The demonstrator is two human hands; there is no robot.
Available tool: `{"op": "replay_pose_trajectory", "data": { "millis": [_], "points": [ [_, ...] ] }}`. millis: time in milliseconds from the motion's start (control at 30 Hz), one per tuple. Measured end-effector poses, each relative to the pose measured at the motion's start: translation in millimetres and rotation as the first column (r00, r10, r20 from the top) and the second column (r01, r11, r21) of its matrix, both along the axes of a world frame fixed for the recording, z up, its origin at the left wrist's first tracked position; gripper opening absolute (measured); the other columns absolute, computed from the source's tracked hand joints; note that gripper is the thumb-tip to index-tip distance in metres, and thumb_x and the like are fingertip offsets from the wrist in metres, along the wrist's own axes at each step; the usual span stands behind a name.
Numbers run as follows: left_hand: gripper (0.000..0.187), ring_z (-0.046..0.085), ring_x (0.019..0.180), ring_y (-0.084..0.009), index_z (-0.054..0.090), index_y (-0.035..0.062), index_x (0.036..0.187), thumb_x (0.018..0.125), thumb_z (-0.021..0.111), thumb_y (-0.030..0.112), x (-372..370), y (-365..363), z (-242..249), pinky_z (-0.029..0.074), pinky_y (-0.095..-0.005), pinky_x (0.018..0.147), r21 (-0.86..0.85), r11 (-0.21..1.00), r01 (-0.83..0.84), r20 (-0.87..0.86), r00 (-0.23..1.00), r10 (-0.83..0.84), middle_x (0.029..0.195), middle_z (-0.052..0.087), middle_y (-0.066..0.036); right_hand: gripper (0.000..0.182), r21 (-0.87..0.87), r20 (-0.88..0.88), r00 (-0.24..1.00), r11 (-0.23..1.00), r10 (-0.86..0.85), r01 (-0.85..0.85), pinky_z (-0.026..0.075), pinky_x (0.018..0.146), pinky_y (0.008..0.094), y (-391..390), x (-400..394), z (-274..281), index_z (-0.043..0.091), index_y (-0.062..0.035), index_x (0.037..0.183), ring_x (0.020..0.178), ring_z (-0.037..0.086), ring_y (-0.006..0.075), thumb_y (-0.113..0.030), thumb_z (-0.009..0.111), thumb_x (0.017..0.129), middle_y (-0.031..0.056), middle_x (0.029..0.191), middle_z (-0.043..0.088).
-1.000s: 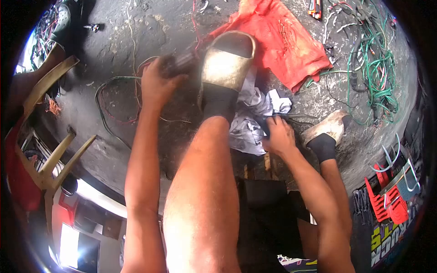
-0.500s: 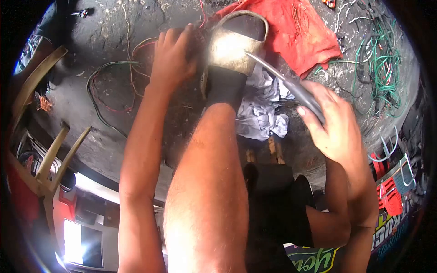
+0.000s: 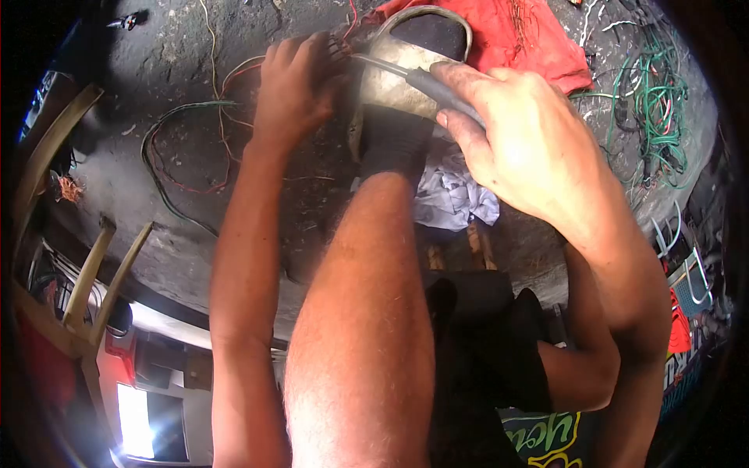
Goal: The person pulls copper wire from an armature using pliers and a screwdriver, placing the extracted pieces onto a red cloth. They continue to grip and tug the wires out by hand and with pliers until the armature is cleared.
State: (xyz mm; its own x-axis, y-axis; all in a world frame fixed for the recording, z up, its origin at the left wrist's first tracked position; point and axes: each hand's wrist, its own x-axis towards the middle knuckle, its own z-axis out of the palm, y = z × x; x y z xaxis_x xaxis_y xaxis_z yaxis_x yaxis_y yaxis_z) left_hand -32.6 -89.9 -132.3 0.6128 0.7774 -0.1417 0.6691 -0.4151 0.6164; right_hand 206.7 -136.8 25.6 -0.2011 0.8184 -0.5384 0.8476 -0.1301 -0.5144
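My right hand (image 3: 523, 132) is closed around the dark grey handle of a tool with a narrow metal blade (image 3: 382, 64). The blade points left across the pale strap of a sandal (image 3: 398, 82), its tip close to my left fingertips. My left hand (image 3: 296, 90) lies beside the sandal with curled fingers, at a small dark thing I cannot make out. Thin red and yellowish wires (image 3: 234, 78) run toward that hand. A foot in a dark sock (image 3: 394, 140) wears the sandal, between my two hands.
A red cloth (image 3: 538, 39) and a crumpled whitish cloth (image 3: 456, 195) lie on the dark ground. Tangled green wires (image 3: 659, 117) are at right, and a looped dark cable (image 3: 160, 171) at left. Pale chair-like bars (image 3: 86, 273) stand on the left edge.
My right hand has moved left and up with the tool, bringing its tip from the sandal strap to my left fingertips. My left hand has barely shifted.
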Motion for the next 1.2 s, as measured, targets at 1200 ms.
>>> {"op": "replay_pose_trajectory", "data": {
  "millis": [1200],
  "points": [
    [0.059, 0.049, 0.09, -0.0399, 0.055, 0.0037, 0.103, 0.058, 0.081, 0.032, 7, -22, -25, 0.042, -0.049, 0.079, 0.06, 0.98, -0.192, -0.013, 0.981, 0.193, 0.097, 0.053, -0.021, 0.035, 0.019, 0.211, 0.963, 0.986, -0.165, 0.164, 0.053, 0.063, 0.046, -14, -43, -12, 0.066, -0.0084, 0.117, 0.066, 0.064, 0.0398, -0.016, 0.068, 0.083, 0.0222, 0.077, 0.063]
  ]
}}
